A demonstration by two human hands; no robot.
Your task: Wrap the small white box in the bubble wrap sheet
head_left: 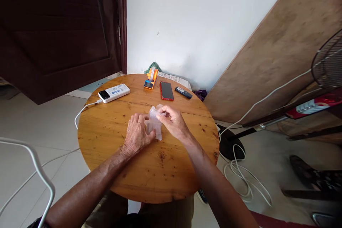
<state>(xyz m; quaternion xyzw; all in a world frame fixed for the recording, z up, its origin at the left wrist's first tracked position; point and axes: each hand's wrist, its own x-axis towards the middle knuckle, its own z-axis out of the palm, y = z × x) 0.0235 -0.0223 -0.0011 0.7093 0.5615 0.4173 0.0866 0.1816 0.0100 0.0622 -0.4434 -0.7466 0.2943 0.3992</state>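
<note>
On a round, knotty wooden table (149, 171): a white power bank (114, 93) with a white cable (84, 108) plugged in, an orange tape dispenser (151, 78), a red-cased smartphone (166, 90) lying flat, a small dark handset (183, 92) just beside it — behind, a dark brown wooden door (58, 32) and, leaning at right, a plywood board (272, 53).

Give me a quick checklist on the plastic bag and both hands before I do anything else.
1. Left hand has a grip on the clear plastic bag: ok, fingers on its lower edge.
2. Right hand pinches the bag's top: ok.
3. Bag over the round wooden table: ok.
4. Bag's contents: cannot tell.
5. Red phone, tape dispenser and power bank apart from the hands: ok.
</note>
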